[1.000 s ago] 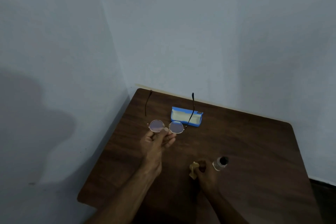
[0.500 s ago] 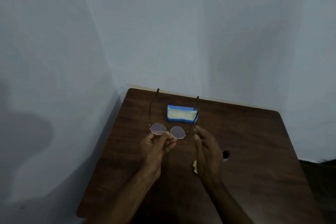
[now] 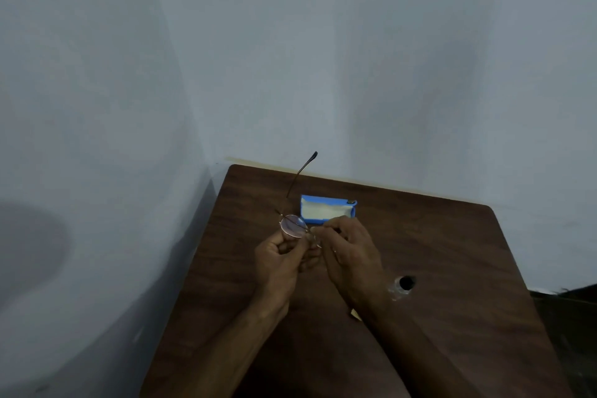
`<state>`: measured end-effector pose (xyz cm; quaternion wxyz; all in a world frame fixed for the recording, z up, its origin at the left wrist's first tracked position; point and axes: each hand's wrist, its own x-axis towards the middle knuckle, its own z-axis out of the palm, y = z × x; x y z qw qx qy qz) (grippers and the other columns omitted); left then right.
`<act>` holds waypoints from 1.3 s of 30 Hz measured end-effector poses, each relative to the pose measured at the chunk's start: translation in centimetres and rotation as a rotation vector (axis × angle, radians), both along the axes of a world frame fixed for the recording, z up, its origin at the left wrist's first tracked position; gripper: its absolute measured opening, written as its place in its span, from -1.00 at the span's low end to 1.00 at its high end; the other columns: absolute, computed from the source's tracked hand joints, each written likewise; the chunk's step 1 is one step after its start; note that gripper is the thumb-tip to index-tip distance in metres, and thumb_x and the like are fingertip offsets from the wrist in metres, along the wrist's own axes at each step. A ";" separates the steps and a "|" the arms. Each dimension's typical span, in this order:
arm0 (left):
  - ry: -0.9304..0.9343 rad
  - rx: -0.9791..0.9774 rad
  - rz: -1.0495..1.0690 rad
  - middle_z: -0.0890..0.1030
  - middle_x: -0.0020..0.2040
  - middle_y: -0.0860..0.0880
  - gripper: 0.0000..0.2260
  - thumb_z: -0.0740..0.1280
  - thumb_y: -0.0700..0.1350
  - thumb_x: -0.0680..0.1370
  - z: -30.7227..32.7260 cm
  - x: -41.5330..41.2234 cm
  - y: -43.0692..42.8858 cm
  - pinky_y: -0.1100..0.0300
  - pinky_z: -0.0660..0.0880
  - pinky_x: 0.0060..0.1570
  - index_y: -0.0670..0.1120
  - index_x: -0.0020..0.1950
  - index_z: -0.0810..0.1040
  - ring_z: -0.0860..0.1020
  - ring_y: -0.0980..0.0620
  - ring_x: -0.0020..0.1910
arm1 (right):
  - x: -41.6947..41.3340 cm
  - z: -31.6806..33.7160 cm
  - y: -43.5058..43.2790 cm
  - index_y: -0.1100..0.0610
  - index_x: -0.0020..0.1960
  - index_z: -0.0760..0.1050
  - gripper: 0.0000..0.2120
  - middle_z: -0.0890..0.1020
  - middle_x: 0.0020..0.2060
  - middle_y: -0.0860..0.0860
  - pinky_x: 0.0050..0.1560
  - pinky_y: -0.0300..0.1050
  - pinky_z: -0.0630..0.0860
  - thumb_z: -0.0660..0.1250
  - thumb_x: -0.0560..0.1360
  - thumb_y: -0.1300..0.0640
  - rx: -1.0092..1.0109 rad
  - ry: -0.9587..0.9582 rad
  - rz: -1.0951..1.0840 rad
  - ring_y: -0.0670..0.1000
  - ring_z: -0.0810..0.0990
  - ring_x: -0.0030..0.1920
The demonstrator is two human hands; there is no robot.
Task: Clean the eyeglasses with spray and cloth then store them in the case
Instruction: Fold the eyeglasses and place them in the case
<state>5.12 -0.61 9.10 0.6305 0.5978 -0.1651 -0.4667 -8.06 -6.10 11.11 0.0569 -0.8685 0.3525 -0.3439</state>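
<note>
Round thin-rimmed eyeglasses (image 3: 293,225) are held above the brown table (image 3: 452,252). My left hand (image 3: 280,263) pinches them at the bridge under the left lens. My right hand (image 3: 350,257) grips the frame's right side and hides the right lens and temple. One dark temple arm sticks up toward the wall. The open blue case (image 3: 326,210) with a pale lining lies just beyond my hands. A small spray bottle (image 3: 402,286) with a dark cap lies to the right of my right wrist. A corner of the yellowish cloth (image 3: 356,314) peeks out under my right forearm.
The table stands in a corner, with grey walls at its left and far edges. A dark floor strip (image 3: 565,294) shows past the right edge.
My right hand let go of the cloth, rose from the table and took hold of the right side of the glasses. The right temple arm is no longer visible.
</note>
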 end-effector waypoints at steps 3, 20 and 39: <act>0.021 0.002 0.013 0.79 -0.03 -0.12 -0.84 0.50 -0.23 0.57 -0.3 0.6 0.4 -0.04 0.71 0.01 -0.17 0.14 0.72 0.78 -0.10 -0.02 | 0.4 0.7 0.2 0.07 0.11 0.67 -0.82 0.62 0.03 0.03 -0.07 0.05 0.57 0.44 0.52 0.19 0.006 0.117 0.036 0.04 0.57 0.01; 0.121 0.020 -0.007 0.79 -0.14 -0.15 -0.92 0.50 -0.24 0.55 0.2 1.0 0.7 0.12 0.71 -0.16 -0.18 0.03 0.71 0.79 -0.09 -0.13 | 3.4 9.6 -5.0 0.19 0.41 0.55 -0.51 0.66 0.11 0.15 -0.04 0.03 0.58 0.48 0.50 0.37 -0.268 0.185 0.027 0.16 0.60 0.05; 0.442 -0.086 -0.037 0.77 -0.07 -0.20 -0.94 0.55 -0.17 0.45 1.5 3.9 1.0 0.17 0.70 -0.18 -0.12 -0.10 0.78 0.78 -0.06 -0.13 | -2.4 -0.6 0.1 0.01 0.24 0.61 -0.78 0.64 0.10 -0.03 -0.05 -0.04 0.62 0.40 0.60 0.13 0.168 0.041 -0.089 -0.06 0.60 0.06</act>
